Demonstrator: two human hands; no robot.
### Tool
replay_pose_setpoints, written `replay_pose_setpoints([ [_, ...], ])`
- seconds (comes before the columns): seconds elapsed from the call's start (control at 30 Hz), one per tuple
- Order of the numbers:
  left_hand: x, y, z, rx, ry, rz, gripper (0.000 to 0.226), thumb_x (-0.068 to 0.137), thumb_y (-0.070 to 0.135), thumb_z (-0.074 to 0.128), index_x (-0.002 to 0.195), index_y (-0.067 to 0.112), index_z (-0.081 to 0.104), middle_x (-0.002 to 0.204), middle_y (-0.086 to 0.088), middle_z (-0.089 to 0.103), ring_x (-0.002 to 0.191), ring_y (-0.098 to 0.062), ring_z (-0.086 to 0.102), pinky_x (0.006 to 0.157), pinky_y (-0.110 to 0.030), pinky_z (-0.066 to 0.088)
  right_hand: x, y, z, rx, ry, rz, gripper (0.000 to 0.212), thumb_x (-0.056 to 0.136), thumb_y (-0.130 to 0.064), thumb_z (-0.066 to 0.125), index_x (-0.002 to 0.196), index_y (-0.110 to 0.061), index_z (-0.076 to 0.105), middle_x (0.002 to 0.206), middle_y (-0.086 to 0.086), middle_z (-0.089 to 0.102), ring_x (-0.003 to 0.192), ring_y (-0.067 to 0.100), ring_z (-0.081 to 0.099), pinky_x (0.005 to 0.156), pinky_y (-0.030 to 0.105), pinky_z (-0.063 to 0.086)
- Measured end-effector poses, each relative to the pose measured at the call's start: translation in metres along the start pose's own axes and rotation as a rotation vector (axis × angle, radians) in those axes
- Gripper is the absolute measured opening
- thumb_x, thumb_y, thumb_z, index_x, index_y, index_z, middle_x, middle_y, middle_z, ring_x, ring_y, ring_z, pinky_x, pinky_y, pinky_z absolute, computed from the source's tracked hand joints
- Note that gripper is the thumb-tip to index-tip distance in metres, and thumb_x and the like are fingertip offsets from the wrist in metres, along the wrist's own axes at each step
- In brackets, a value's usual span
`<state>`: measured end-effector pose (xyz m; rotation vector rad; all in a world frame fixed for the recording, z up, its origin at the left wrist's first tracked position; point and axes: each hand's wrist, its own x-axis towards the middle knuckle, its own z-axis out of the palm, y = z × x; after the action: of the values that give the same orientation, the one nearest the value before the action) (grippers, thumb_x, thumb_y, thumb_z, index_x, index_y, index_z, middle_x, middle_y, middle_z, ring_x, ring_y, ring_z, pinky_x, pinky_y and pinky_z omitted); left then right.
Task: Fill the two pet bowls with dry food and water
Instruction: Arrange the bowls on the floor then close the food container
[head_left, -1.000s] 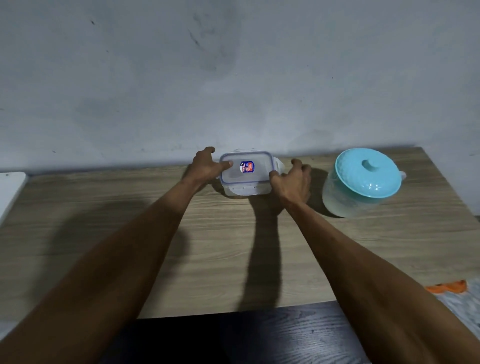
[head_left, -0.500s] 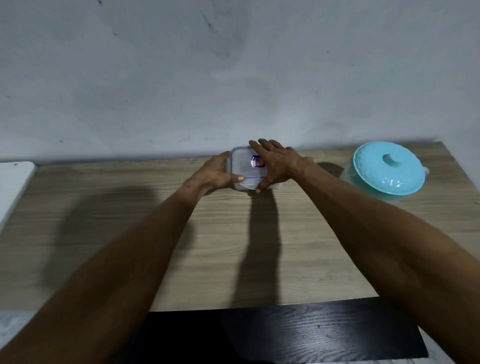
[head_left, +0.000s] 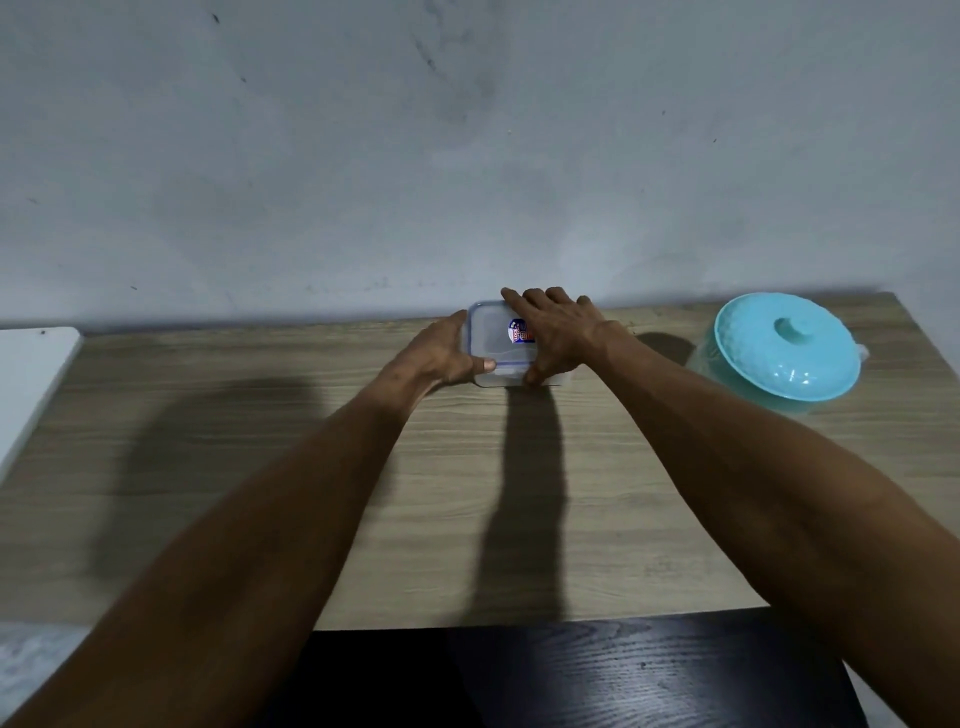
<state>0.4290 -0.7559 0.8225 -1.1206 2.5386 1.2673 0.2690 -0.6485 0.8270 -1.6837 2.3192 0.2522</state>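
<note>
Nearest, a dark slab (head_left: 597, 675) with open black wood grain, faintly glossy. Beyond it, a pale wood-look tabletop (head_left: 260, 415), flat and matte, streaked with fine lengthwise grain and crossed by long arm shadows. At the far left edge, a plain white panel (head_left: 31, 384) with a rounded corner.

Two bare forearms, reaching forward over the tabletop and converging near its far edge. There, on the tabletop close to the wall, a small rectangular container (head_left: 498, 345): translucent plastic, rounded corners, a blue-edged snap lid with a small red-and-blue sticker on top (contents not visible). Left hand (head_left: 436, 353) cupped against the container's left side, thumb tip pressed on the lid's near edge. Right hand (head_left: 558, 330) laid flat over the lid's right half, fingers (head_left: 519, 300) extended toward the wall and slightly spread, thumb hooked down on the near latch. Both hands closed on the box.

Well apart to the right, a round vessel with pale translucent walls under a domed turquoise lid (head_left: 779, 353), pebbled in texture, with a central knob.

Farthest, a rough grey wall (head_left: 467, 156), scuffed and smudged.
</note>
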Motion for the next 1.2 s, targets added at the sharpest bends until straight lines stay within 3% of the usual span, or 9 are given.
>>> replay_pose_setpoints([
  [0.17,0.001,-0.001,0.0,-0.014,0.001,-0.005,0.102,0.047,0.059,0.076,0.14,0.025,0.047,0.129,-0.003,0.062,0.113,-0.026,0.06,0.098,-0.047,0.051,0.005,-0.001,-0.004,0.013,-0.026,-0.004,0.131,0.055,-0.053,0.086,0.154,-0.025,0.005,0.148,0.004,0.034,0.133,0.033,0.033,0.103,0.052,0.037],
  [0.37,-0.004,0.005,-0.002,0.03,0.003,0.007,0.081,0.072,0.04,0.082,0.142,0.021,0.045,0.134,-0.006,0.059,0.117,-0.028,0.057,0.102,-0.046,0.048,0.007,0.001,-0.008,0.053,-0.09,0.0,0.134,0.053,-0.053,0.088,0.155,-0.029,0.003,0.151,0.003,0.031,0.137,0.032,0.031,0.106,0.052,0.036],
  [0.5,0.0,0.004,-0.001,0.041,-0.014,0.019,0.081,0.075,0.039,0.081,0.144,0.021,0.042,0.136,-0.006,0.057,0.117,-0.028,0.055,0.102,-0.045,0.048,0.008,0.004,-0.017,0.126,-0.157,0.01,0.138,0.05,-0.056,0.09,0.155,-0.033,0.004,0.154,0.0,0.029,0.14,0.03,0.03,0.107,0.052,0.04],
  [0.77,0.003,0.001,-0.001,0.127,-0.01,0.03,0.077,0.078,0.039,0.079,0.144,0.021,0.044,0.136,-0.006,0.057,0.118,-0.028,0.056,0.1,-0.038,0.047,0.018,0.008,-0.011,0.182,-0.124,0.004,0.132,0.045,-0.055,0.093,0.151,-0.03,0.019,0.147,-0.001,0.037,0.134,0.028,0.038,0.103,0.045,0.041],
  [0.93,-0.001,0.005,-0.001,0.145,-0.024,0.01,0.093,0.061,0.056,0.076,0.142,0.024,0.044,0.135,-0.006,0.059,0.115,-0.027,0.058,0.1,-0.044,0.049,0.005,0.01,-0.004,0.283,-0.072,0.041,0.135,0.053,-0.064,0.087,0.157,-0.025,0.009,0.16,0.005,0.023,0.149,0.028,0.019,0.117,0.051,0.027],
  [1.03,-0.002,0.006,-0.002,0.151,-0.019,0.006,0.097,0.056,0.058,0.071,0.142,0.023,0.044,0.136,-0.006,0.059,0.117,-0.027,0.058,0.1,-0.044,0.049,-0.015,0.013,0.014,0.655,0.178,0.224,0.099,0.081,-0.059,0.07,0.153,-0.009,0.026,0.159,0.014,0.03,0.148,0.03,0.027,0.118,0.043,0.029],
  [1.13,-0.005,0.008,-0.003,0.142,-0.025,0.009,0.096,0.06,0.055,0.074,0.144,0.022,0.041,0.138,-0.006,0.058,0.118,-0.027,0.058,0.101,-0.043,0.048,-0.033,0.008,0.036,0.823,0.393,0.486,0.051,0.094,-0.044,0.06,0.121,-0.001,0.058,0.126,0.024,0.061,0.119,0.039,0.056,0.088,0.036,0.044],
  [1.2,-0.008,0.011,-0.003,0.139,-0.024,0.006,0.089,0.067,0.048,0.077,0.144,0.022,0.041,0.137,-0.006,0.059,0.117,-0.027,0.058,0.101,-0.042,0.048,-0.039,-0.004,0.045,0.953,0.443,0.603,0.043,0.097,-0.04,0.056,0.109,0.001,0.064,0.114,0.027,0.066,0.109,0.042,0.06,0.083,0.036,0.045],
])
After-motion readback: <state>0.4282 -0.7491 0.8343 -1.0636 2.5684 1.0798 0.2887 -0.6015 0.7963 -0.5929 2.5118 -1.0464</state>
